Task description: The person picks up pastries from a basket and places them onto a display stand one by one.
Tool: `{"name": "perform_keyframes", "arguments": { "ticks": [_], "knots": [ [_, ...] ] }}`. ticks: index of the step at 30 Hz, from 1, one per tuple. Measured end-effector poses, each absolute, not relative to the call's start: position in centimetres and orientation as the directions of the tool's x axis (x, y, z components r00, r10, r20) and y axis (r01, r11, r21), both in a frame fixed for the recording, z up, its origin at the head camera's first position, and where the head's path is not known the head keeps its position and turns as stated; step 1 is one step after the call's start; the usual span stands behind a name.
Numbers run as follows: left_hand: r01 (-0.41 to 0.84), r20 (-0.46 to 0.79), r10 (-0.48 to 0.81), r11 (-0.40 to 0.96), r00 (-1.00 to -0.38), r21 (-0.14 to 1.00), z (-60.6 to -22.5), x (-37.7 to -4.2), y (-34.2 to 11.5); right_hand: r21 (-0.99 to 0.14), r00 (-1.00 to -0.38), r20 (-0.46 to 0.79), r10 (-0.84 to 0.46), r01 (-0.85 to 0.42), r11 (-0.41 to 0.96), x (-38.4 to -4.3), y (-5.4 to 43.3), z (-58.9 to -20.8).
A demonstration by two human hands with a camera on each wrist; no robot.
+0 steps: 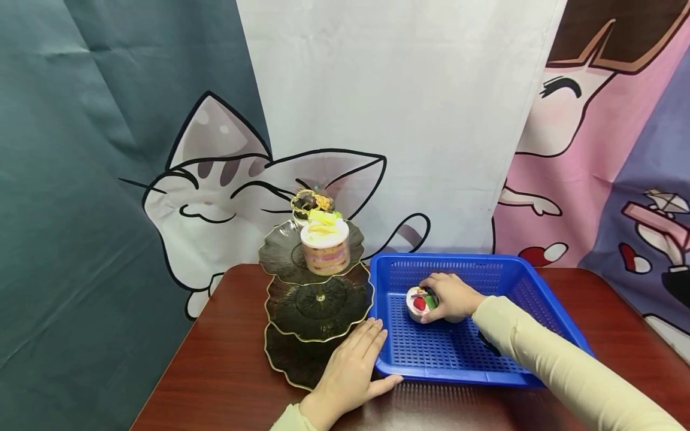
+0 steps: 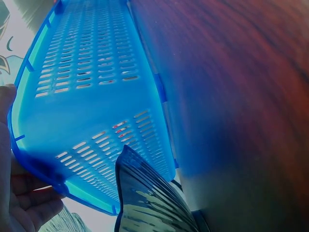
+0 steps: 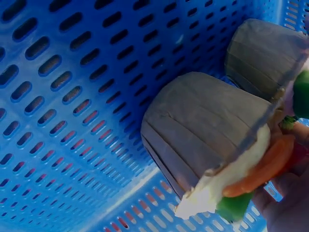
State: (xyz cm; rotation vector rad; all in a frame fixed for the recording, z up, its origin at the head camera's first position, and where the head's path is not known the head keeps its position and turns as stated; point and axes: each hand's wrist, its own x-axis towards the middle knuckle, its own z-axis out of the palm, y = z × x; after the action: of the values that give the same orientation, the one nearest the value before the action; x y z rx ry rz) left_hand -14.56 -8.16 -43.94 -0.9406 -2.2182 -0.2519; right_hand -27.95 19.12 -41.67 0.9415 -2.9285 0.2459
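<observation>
In the head view, the right hand [image 1: 455, 296] reaches into a blue basket [image 1: 458, 376] and grips a strawberry-topped cake [image 1: 417, 306]. Its fingers bend over the cake's far side while the thumb touches the near side, so the cake lies between them—down on the basket floor, toward the left wall. The left hand [image 1: 350, 368] rests at the basket's near left corner, fingers nearly straight and close together, thumb spread out along the near rim. Just left of the basket stands a tiered stand [image 1: 318, 311] of dark, gold-edged plates; its top plate bears a layered dessert cup [image 1: 326, 254] with a yellow topping, and a dark-topped dessert [image 1: 306, 207] behind it. All this sits on a reddish-brown tabletop [image 1: 215, 353] before a cartoon backdrop [image 1: 399, 90].

The left wrist view shows the left hand's fingers against the basket's rim at the corner, with a plate edge just beside the wall.

In the right wrist view, a grey-sided cake [image 3: 203, 125] with cream, orange and green toppings lies nearest the camera—a second cake beyond it, partly cut off by the frame, where a fingertip shows.
</observation>
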Motion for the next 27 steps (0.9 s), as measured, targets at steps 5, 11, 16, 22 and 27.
{"name": "perform_keyframes", "arguments": {
  "ticks": [5,11,16,22,27],
  "knots": [
    [0.696,0.672,0.557,0.713,-0.488,-0.085,-43.93,-14.60,-8.15,-0.137,-0.812,0.106,-0.574,-0.583,0.801,-28.06,19.06,-41.99],
    [0.696,0.680,0.557,0.712,-0.477,-0.095,-44.01,-14.66,-8.10,-0.139,-0.810,0.126,-0.573,-0.586,0.798,-28.02,18.98,-42.05],
    [0.692,0.683,0.557,0.714,-0.472,-0.105,-44.04,-14.63,-8.13,-0.144,-0.810,0.142,-0.569,-0.586,0.798,-27.95,18.98,-42.08],
    [0.695,0.690,0.555,0.711,-0.464,-0.105,-44.07,-14.62,-8.13,-0.143,-0.799,0.183,-0.573,-0.599,0.788,-27.99,19.01,-42.25],
    [0.698,0.696,0.556,0.708,-0.455,-0.109,-44.14,-14.63,-8.12,-0.160,-0.793,0.216,-0.569,-0.604,0.781,-27.98,19.06,-42.13]
  ]
}}
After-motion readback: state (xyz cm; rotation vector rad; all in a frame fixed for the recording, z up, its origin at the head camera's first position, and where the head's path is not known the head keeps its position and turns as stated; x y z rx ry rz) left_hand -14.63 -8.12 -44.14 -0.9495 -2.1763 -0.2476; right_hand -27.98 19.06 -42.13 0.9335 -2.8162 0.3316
